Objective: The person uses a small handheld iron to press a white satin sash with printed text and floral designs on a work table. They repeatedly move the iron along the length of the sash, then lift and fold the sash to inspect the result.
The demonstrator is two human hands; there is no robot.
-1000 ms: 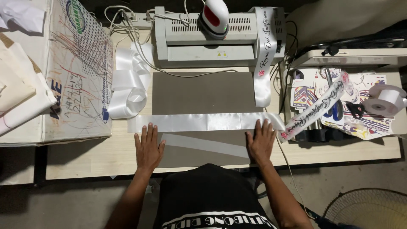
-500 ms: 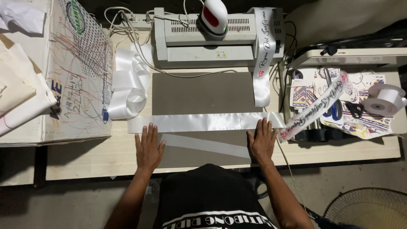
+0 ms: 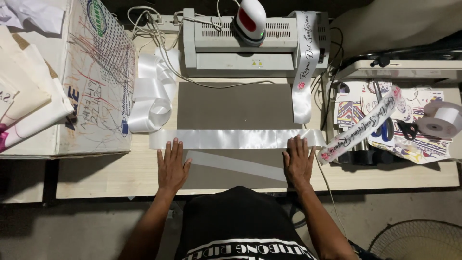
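— Where is the ribbon?

— The white satin ribbon (image 3: 236, 138) lies flat across the grey mat (image 3: 231, 108) on my counter (image 3: 385, 175), just below the laminator (image 3: 250, 45).

— And your hands?

— My left hand (image 3: 172, 166) and right hand (image 3: 298, 161) rest palm-down, fingers spread, grip released, fingertips touching the ribbon's lower edge at either end.

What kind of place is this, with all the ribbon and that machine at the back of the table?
Probably a small workshop that makes printed satin sashes or ribbons. A white satin ribbon lies stretched over a grey mat, a laminator-like machine carries a small heat press, and a finished lettered sash hangs over it.
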